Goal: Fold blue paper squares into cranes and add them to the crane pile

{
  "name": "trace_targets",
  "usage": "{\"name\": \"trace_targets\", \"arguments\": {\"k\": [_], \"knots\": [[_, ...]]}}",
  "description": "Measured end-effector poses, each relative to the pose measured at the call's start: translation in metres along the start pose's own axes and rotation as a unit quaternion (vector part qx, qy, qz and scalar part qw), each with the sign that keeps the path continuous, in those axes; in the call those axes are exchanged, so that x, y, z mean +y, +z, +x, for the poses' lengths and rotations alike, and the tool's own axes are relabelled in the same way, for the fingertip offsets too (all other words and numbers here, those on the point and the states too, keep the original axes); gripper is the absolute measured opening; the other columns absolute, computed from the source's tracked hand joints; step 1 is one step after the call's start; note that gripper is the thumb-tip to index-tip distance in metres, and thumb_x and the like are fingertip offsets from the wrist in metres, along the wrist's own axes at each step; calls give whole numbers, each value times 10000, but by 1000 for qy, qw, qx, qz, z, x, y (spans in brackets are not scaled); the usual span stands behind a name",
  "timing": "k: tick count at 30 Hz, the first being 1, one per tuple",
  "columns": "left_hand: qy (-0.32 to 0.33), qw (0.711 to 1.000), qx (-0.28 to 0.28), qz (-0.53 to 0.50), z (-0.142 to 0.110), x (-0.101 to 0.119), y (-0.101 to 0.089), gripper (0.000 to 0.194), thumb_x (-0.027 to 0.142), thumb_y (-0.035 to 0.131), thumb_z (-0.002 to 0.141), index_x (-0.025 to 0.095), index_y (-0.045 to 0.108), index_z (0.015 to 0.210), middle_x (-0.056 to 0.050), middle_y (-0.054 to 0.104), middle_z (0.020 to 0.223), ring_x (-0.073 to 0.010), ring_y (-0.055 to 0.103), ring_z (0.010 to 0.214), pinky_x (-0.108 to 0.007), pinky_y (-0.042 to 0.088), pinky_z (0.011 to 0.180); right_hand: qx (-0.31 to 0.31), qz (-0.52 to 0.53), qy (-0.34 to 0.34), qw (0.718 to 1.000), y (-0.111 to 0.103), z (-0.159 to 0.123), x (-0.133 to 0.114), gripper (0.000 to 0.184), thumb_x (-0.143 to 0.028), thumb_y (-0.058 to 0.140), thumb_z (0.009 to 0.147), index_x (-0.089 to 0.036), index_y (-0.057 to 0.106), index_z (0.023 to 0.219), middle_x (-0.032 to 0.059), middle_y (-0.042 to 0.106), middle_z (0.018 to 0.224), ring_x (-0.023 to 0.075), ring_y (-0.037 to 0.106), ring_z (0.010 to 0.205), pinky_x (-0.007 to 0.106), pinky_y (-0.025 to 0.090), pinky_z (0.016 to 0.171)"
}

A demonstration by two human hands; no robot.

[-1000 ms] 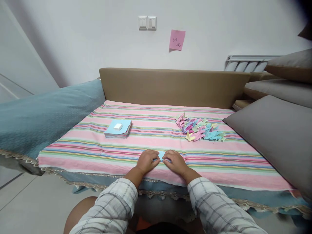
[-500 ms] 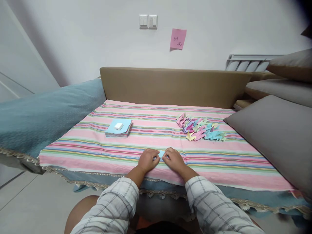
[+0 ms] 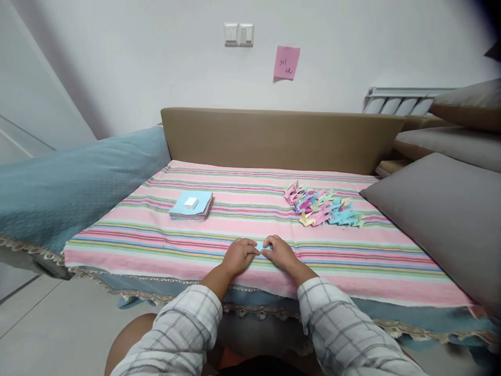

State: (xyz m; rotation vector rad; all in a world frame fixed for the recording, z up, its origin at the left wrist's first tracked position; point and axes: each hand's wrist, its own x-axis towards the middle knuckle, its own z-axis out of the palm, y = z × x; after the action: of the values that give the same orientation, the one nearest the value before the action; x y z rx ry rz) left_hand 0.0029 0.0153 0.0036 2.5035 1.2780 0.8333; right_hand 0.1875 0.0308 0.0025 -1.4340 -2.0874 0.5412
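Between my two hands is a small piece of light blue paper (image 3: 260, 246), low over the striped cloth near the front of the seat. My left hand (image 3: 239, 256) has its fingers closed on the paper's left side. From the right, my right hand (image 3: 281, 254) pinches the paper with thumb and forefinger. Much of the paper is hidden by my fingers, so its folds cannot be made out. Behind my right hand lies a heap of folded paper cranes (image 3: 321, 206) in pink, purple, yellow, green and blue.
At the left a stack of square paper (image 3: 203, 208), blue on top, carries a small white block (image 3: 191, 202). A grey cushion (image 3: 434, 209) leans at the right. The brown backrest (image 3: 282, 138) and blue-covered armrest (image 3: 90, 172) bound the striped cloth (image 3: 238, 183).
My left fingers have straightened a little over the paper. My right thumb and forefinger have shifted slightly along its right side. The stack and the cranes stay where they were.
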Motion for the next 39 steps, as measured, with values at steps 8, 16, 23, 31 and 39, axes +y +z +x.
{"name": "trace_targets", "arguments": {"k": [8,16,23,31,39], "knots": [[61,995,42,62,-13,1,7,318,90,528,696,258,703,902,-51,605,1074,-214,526,992,-400,415,884,14,-23,9,1000,6,4,-1,286,-234,512,814,-215,624,1076,65,612,932,174,583,834,277,424,730],[58,993,56,85,-18,0,9,316,119,526,716,281,697,927,-58,552,963,-207,497,930,-374,413,833,102,-82,-11,991,15,-8,-12,206,-242,568,799,-271,652,985,64,603,995,227,513,935,344,360,798],[48,992,68,91,-19,2,9,298,123,541,712,279,703,908,-69,534,960,-219,469,937,-384,400,829,108,-55,-44,992,14,-15,-15,90,-222,521,822,-234,606,849,8,653,861,180,537,856,340,293,812],[73,993,51,80,-18,2,8,341,104,515,728,280,683,966,-43,605,1116,-222,502,1007,-418,390,897,81,-11,-76,994,8,-19,-11,107,-171,534,766,-232,614,801,-12,667,890,170,553,884,313,305,829],[87,993,69,48,-15,-4,9,300,94,522,671,246,709,849,-30,679,1018,-201,585,934,-401,437,869,49,-18,-114,992,4,-20,-3,117,-206,543,803,-235,653,832,17,677,961,181,567,925,327,340,832]]}}
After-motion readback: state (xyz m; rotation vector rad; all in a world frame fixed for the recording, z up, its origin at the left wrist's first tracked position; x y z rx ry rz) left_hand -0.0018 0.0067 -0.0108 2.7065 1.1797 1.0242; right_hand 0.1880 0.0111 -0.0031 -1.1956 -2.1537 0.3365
